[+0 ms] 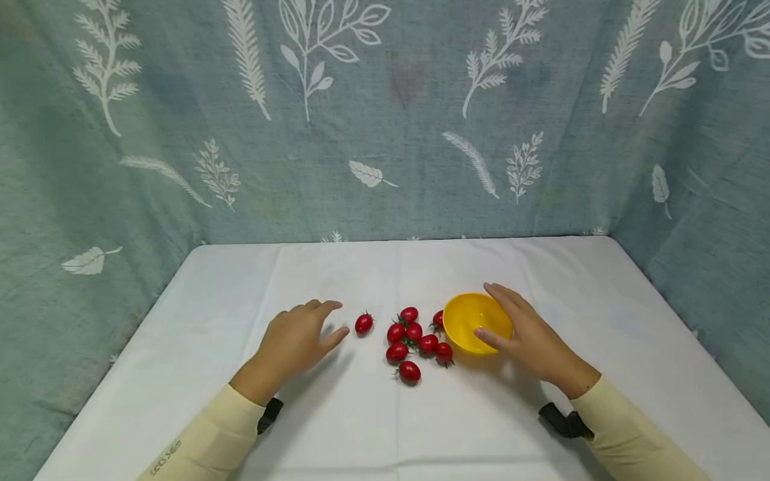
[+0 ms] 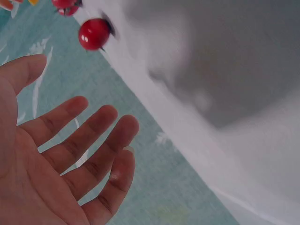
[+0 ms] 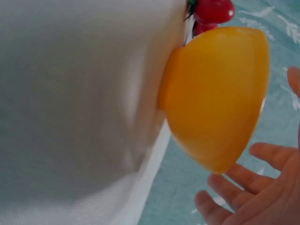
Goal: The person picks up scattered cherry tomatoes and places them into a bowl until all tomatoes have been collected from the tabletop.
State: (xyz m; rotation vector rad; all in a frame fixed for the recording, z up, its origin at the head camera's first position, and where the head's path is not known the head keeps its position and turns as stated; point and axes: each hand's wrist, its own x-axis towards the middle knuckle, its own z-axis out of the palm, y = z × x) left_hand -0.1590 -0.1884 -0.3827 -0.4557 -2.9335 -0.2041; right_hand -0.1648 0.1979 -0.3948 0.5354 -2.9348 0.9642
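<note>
A yellow bowl (image 1: pixel 469 319) stands upright on the table, right of centre. My right hand (image 1: pixel 532 337) is at the bowl's right side, fingers spread and thumb apart from them. In the right wrist view the fingertips (image 3: pixel 218 180) are close by the bowl's rim; whether they touch it I cannot tell. My left hand (image 1: pixel 291 344) hovers over the left part of the table, holding nothing, its fingers relaxed. Just right of it lies a single red cherry tomato (image 1: pixel 363 324). Several more cherry tomatoes (image 1: pixel 396 353) lie in a loose cluster between that one and the bowl.
A white cloth (image 1: pixel 337 427) covers the table. Green-blue fabric with white leaf prints (image 1: pixel 385 147) hangs behind the table and along both sides. One tomato (image 1: pixel 438 319) sits right against the bowl's left side, partly hidden by it. Dark straps (image 1: pixel 565 422) show at both wrists.
</note>
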